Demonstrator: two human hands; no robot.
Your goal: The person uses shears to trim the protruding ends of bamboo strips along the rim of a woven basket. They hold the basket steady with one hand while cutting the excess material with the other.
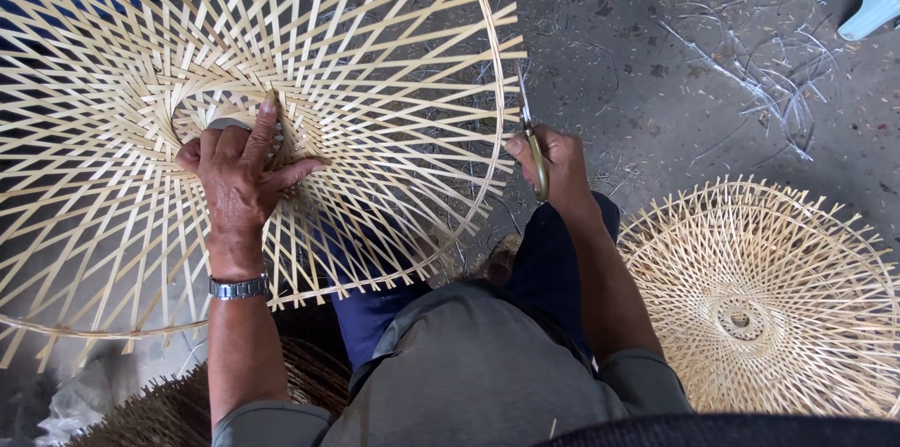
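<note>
The left hand (pixel 239 175) lies flat on a big round frame of thin pale bamboo strips (pixel 375 63), fingers spread, one fingertip pressing the ring near its middle. The frame rests on the person's lap. At three o'clock from it, just past the frame's rim, the right hand (pixel 558 166) is closed around small yellow-handled scissors (pixel 532 142), blades pointing to twelve o'clock. A finished round bamboo weave (pixel 764 302) lies on the grey floor (pixel 656 53) at four o'clock.

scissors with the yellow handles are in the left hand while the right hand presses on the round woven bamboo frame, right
Not quite: the hands are swapped. The head view shows the yellow-handled scissors in the right hand, while the left hand presses on the round woven bamboo frame.
</note>
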